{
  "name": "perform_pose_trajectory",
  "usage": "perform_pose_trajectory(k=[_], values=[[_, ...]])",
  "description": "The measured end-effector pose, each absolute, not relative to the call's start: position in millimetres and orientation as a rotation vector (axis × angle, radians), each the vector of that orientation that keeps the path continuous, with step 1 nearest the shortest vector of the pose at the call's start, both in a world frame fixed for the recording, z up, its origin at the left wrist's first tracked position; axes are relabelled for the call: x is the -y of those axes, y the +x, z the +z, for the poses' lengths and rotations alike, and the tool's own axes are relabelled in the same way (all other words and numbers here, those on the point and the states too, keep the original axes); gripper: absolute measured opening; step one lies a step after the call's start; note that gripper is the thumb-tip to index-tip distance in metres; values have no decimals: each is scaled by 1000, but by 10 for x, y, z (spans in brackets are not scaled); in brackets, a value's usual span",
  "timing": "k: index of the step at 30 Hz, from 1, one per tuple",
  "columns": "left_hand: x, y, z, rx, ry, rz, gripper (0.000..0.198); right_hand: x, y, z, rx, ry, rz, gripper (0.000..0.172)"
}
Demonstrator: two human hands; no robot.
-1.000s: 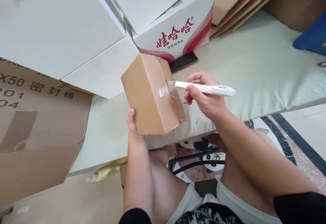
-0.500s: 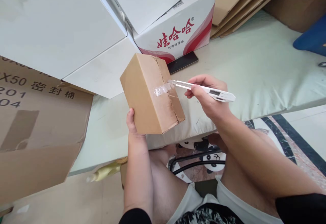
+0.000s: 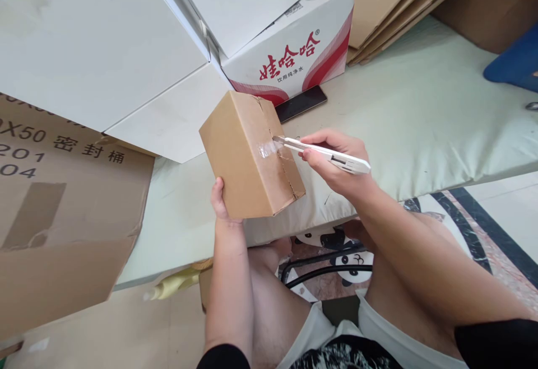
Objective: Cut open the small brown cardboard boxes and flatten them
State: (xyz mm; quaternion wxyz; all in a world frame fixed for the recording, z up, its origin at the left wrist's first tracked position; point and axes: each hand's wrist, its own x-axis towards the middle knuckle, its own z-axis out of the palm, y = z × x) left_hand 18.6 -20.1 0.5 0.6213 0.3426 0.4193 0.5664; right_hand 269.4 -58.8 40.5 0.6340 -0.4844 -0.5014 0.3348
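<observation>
My left hand [image 3: 219,198] grips a small brown cardboard box [image 3: 237,162] at its lower left corner, the thumb on the near face and the other fingers hidden beneath. The box is held tilted, with its seamed side facing right. A strip of clear tape [image 3: 266,149] crosses that seam. In my right hand [image 3: 336,153] is a white utility knife [image 3: 342,160], pinched between thumb and fingers. Its metal blade is out, and the tip lies at the seam by the tape; how deep it goes I cannot tell.
Behind the box, a black phone [image 3: 303,103] lies against a white carton with red lettering [image 3: 294,61]. Large white boxes [image 3: 105,38] and a big brown carton [image 3: 75,212] stand to the left. Flattened cardboard [image 3: 386,10] leans at the back, and a blue object [image 3: 515,61] is far right.
My right hand and the knife have shifted slightly left, bringing the blade tip further onto the taped seam. The box has turned and moved a little in my left hand.
</observation>
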Motion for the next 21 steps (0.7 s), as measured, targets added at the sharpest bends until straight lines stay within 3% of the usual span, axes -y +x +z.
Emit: perform_pose_trajectory(k=[11, 21], values=[[225, 346, -60, -940, 722, 1376, 47, 594, 2598, 374, 1233, -1099, 581, 11], [180, 469, 9, -876, 769, 1398, 58, 701, 2475, 394, 1178, -1032, 592, 7]])
